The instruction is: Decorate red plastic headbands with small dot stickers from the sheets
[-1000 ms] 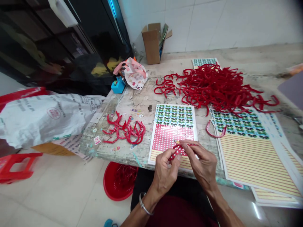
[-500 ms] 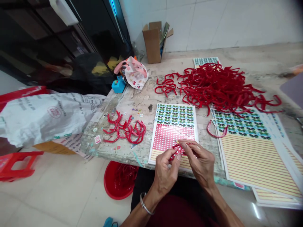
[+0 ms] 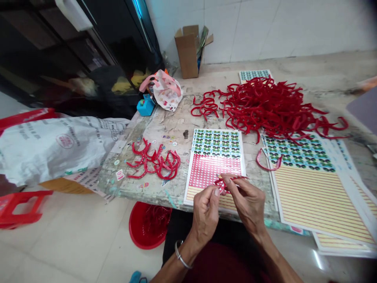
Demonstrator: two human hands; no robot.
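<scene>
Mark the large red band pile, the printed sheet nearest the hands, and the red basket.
Red band pile (image 3: 266,106), head view: middle of the heap.
Printed sheet (image 3: 216,167), head view: its pink section.
Red basket (image 3: 135,228), head view: its left wall.

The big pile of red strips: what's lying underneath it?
The red pile rests on the table, overlapping the tops of printed sheets at its front right and part of another sheet behind. Anything else beneath is covered.

Soft light covers the worktable (image 3: 172,125). The black cabinet (image 3: 120,35) left of it is dim; floor tiles (image 3: 318,261) below it glint.
</scene>
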